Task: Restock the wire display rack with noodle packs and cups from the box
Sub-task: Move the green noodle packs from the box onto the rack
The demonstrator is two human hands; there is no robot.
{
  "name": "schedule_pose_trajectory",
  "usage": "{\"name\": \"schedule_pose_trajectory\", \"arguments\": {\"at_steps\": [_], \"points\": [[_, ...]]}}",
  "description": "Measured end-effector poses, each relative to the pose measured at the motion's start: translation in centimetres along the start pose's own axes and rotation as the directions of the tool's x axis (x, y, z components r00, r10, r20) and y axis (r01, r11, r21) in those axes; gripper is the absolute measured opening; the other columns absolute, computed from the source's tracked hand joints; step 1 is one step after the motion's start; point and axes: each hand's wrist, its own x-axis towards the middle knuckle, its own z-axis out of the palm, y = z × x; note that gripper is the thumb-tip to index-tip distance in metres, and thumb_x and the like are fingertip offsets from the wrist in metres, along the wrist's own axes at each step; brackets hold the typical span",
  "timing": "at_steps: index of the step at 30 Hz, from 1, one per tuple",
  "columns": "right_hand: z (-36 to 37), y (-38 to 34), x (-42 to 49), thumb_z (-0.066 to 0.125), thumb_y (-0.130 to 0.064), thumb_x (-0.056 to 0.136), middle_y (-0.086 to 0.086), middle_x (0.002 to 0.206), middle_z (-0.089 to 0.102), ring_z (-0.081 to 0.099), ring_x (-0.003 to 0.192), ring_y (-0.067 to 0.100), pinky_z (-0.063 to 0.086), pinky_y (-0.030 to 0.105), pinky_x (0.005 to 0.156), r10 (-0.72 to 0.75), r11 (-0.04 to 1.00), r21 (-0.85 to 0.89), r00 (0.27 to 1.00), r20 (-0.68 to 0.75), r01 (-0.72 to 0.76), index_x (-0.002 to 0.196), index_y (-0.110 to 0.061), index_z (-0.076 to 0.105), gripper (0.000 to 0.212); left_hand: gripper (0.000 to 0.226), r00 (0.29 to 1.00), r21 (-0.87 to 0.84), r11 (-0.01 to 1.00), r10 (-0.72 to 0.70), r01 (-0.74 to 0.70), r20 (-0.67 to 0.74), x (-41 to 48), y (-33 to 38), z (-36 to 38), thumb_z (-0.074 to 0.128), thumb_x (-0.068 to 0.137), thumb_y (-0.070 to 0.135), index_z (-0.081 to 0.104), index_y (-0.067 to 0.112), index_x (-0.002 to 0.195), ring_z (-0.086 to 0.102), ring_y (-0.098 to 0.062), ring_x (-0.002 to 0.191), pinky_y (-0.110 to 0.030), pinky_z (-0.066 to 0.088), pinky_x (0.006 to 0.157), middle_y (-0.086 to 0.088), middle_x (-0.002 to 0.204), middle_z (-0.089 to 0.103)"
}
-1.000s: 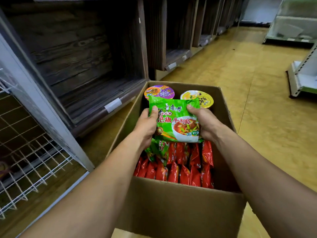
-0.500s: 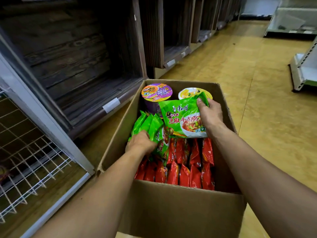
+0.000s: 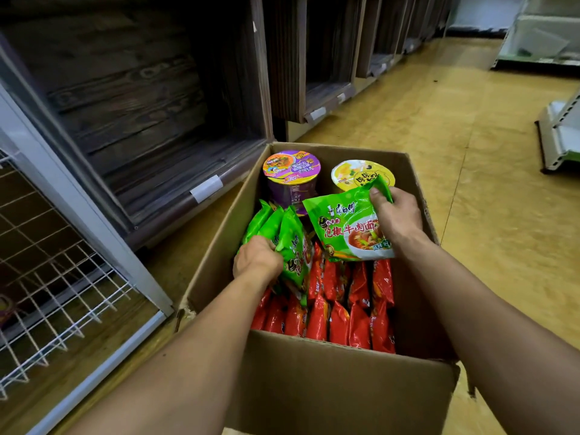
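- Pinching one green noodle pack (image 3: 342, 227) at its top right corner, the right hand (image 3: 397, 215) has its thumb on the printed face and its fingers behind. The pack is raised above the box (image 3: 329, 381). Risk: a corner hold on slick film may slip and drop the pack onto the red packs (image 3: 342, 312).
- Left hand (image 3: 257, 262): fingers curled round the upright green packs (image 3: 282, 230) at the box's left side, fingertips hidden among them. Risk: taking several at once may let one slide free, or crack the noodles inside.
- Purple cup (image 3: 292, 171) and yellow cup (image 3: 354, 175): upright at the box's far end, just beyond the raised pack. Risk: a swung pack could tip either.
- Wire display rack (image 3: 62, 277): to the left, well apart from the box. Risk: the long carry with both hands full, and packs slumping on the open grid.
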Motion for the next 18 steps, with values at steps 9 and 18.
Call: {"name": "schedule_pose_trajectory", "arguments": {"at_steps": [9,18], "points": [[-0.4,-0.3,-0.2,0.055,-0.046,0.100,0.012,0.097,0.075,0.072,0.095,0.034,0.056,0.051,0.091,0.050,0.991,0.117,0.994,0.096,-0.061,0.093,-0.025,0.070,0.027,0.019,0.987,-0.343,0.927,0.158,-0.155,-0.020,0.1,1.5,-1.7,0.044,0.095,0.014,0.052,0.025,0.107,0.053,-0.025,0.071,-0.032,0.040,0.064,-0.006,0.084,0.059],[0.6,-0.9,-0.7,0.065,-0.048,0.093,0.009,0.102,0.078,0.075,0.092,0.030,0.058,0.047,0.090,0.149,0.912,0.329,0.946,0.288,-0.244,0.115,-0.020,0.070,0.036,0.017,0.976,-0.556,0.802,0.172,-0.217,-0.133,-0.2,2.2,-3.6,0.038,0.103,0.013,0.054,0.019,0.105,0.052,-0.014,0.079,-0.030,0.040,0.067,-0.003,0.095,0.059]]}}
